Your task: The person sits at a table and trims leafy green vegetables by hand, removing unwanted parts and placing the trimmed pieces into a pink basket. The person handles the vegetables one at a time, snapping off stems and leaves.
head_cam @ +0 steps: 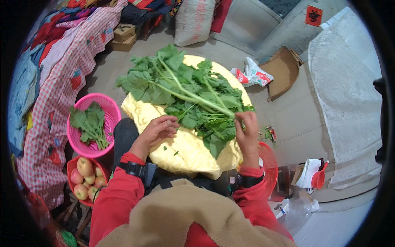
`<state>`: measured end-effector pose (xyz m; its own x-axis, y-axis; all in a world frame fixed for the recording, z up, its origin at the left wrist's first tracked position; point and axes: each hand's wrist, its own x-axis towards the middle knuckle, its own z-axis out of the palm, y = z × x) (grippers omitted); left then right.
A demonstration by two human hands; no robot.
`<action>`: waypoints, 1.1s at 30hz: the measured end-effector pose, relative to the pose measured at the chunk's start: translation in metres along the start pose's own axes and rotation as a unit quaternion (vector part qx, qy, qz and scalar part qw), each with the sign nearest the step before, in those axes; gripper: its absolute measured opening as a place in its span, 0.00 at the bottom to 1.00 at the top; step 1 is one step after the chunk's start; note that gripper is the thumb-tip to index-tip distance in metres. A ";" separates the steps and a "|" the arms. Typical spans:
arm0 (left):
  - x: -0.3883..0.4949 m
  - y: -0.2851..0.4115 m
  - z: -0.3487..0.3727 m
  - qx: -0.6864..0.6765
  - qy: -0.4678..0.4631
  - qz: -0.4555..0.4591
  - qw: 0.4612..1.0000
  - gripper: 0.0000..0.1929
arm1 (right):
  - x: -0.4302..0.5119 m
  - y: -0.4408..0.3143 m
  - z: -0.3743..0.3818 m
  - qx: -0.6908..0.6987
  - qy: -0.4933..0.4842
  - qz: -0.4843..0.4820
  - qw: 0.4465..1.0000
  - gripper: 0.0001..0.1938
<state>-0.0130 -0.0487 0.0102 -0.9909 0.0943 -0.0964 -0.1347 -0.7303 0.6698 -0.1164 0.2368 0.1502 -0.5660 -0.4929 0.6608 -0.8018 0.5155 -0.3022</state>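
Note:
A heap of leafy greens (197, 81) covers much of a small table with a yellow patterned cloth (182, 154). My right hand (247, 126) grips the base of a long leafy green stalk (197, 98), whose leaves spread toward the far left of the heap. Over the near left side of the cloth is my left hand (160, 129), fingers curled but apart; a thin stem shows by its fingertips, and I see nothing firmly held. Small leaf scraps (170, 150) lie on the cloth below it.
At my left, a pink plastic basket (115, 108) holds some greens, and a red container (69, 168) holds several apples. An orange-red basket (271, 166) is by my right arm. A white sack (194, 23), a wicker scoop (282, 72) and a plastic bag (254, 74) lie beyond.

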 end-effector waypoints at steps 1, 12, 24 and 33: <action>-0.002 -0.003 0.003 -0.017 -0.032 0.015 0.999 0.19 | -0.010 -0.010 0.009 0.032 -0.015 -0.005 0.999 0.10; 0.000 -0.009 0.009 -0.041 0.007 0.043 0.998 0.09 | -0.043 -0.036 0.044 0.161 -0.229 0.102 0.955 0.12; -0.007 0.013 0.009 0.049 -0.137 -0.092 0.985 0.13 | -0.040 -0.043 0.072 0.076 -0.197 0.114 0.971 0.10; 0.018 0.016 0.054 0.085 0.064 -0.069 0.992 0.14 | -0.050 -0.048 0.077 0.083 -0.219 0.107 0.966 0.10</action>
<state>-0.0339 -0.0221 0.0594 -0.9554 0.0914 -0.2807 -0.2789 -0.5904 0.7574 -0.0644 0.1826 0.0785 -0.7207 -0.6546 0.2282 -0.6561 0.5376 -0.5296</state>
